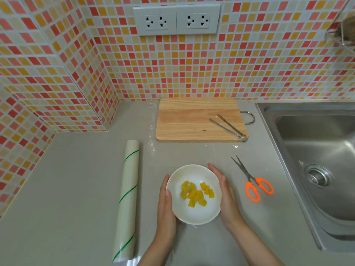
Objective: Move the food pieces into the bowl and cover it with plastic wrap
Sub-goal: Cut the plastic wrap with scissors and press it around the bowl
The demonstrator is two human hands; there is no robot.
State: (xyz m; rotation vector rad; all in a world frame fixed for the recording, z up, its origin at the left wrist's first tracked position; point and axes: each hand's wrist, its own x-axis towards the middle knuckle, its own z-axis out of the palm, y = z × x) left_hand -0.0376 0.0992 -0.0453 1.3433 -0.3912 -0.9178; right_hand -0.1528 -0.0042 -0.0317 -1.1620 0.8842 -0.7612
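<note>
A white bowl point(194, 212) stands on the grey counter near its front edge, with several yellow food pieces point(196, 192) inside. My left hand point(166, 206) lies flat against the bowl's left side, thumb at the rim. My right hand point(224, 194) cups the right side with straight fingers. A thin clear plastic film point(235, 146) shows faintly on the counter around the bowl, and a scrap of it shows at the bowl's near edge. I cannot tell whether the film runs over or under the bowl. The plastic wrap roll point(129, 198), white with green stripes, lies to the left.
Orange-handled scissors point(253, 181) lie open to the right of the bowl. A wooden cutting board point(192, 120) at the back carries metal tongs point(228, 127). A steel sink point(317, 160) fills the right side. Tiled walls close off the back and left.
</note>
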